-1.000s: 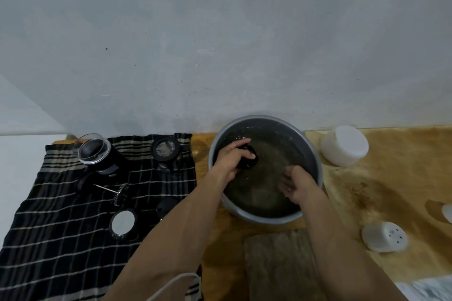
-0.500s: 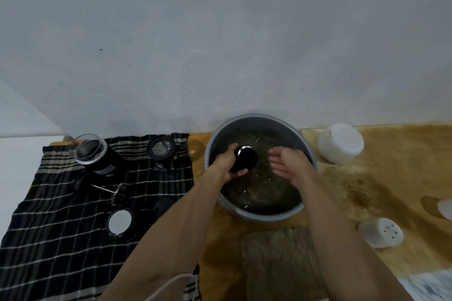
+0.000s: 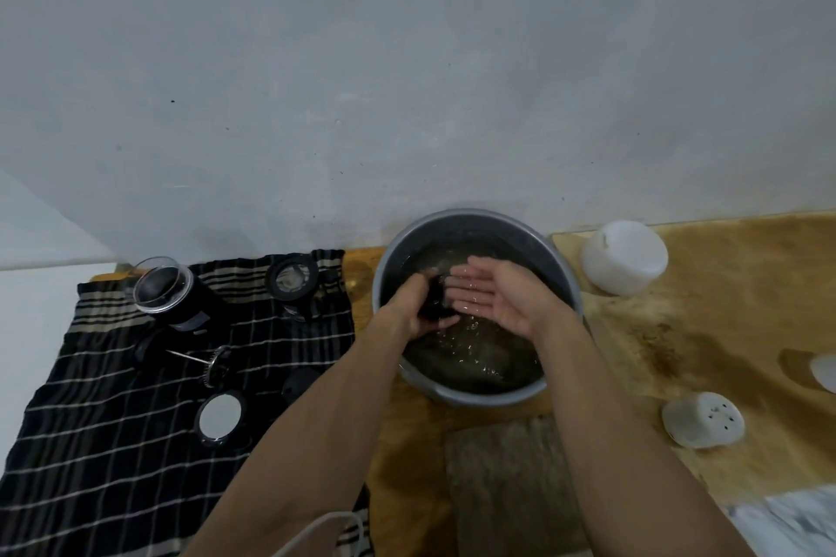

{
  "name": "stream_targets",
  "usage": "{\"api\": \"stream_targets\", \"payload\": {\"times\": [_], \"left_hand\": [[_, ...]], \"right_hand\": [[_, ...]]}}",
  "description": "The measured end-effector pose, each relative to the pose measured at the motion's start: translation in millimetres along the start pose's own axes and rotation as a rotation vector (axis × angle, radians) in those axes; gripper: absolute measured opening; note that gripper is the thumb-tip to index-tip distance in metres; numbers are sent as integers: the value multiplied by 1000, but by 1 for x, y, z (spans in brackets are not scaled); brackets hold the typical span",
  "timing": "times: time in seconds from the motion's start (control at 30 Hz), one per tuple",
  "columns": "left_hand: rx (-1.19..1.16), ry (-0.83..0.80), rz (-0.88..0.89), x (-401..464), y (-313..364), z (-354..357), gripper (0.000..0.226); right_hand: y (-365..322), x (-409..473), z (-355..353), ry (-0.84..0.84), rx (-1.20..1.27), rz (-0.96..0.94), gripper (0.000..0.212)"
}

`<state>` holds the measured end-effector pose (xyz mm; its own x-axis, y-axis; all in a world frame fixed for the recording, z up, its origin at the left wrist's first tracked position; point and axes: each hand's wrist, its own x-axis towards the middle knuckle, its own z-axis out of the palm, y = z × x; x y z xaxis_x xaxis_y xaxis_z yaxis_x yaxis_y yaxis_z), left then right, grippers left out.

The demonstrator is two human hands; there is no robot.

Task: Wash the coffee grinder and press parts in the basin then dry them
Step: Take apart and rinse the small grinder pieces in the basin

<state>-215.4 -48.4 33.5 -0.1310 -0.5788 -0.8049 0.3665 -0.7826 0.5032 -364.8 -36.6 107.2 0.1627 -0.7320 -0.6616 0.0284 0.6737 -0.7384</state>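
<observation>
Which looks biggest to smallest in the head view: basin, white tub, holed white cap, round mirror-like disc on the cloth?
1. Basin, by far.
2. White tub.
3. Holed white cap.
4. Round disc on the cloth.
Cap and disc look close in size, so their order is unsure.

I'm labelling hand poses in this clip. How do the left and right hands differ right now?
The left hand curls its fingers round a small black part, back of the hand up; the right hand holds nothing, palm up, fingers straight. The left hand's fingers are mostly hidden behind the part; the right hand's wet fingers show plainly, reaching toward it. Both are bare and hover above the water in the grey basin.
</observation>
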Motion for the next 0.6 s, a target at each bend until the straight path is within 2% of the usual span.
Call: {"api": "stream_targets", "payload": {"times": [0.1, 0.2, 0.3, 0.4, 0.5, 0.6], "left_hand": [[-19, -75, 73, -2, 0, 1, 39], [-36, -115, 227, -2, 0, 3, 55], [-91, -126, 348, 1, 0, 2, 69], [-162, -193, 423, -4, 4, 2, 68], [-183, -206, 412, -6, 6, 1, 58], [-155, -159, 255, -11, 4, 2, 44]], "right_hand": [[-7, 2, 0, 87, -152, -49, 29], [-1, 4, -11, 244, -152, -44, 26], [13, 1, -22, 403, -139, 22, 21], [25, -2, -28, 470, -88, 139, 5], [38, 0, -31, 483, -11, 227, 18], [44, 4, -29, 413, 272, 244, 29]]}}
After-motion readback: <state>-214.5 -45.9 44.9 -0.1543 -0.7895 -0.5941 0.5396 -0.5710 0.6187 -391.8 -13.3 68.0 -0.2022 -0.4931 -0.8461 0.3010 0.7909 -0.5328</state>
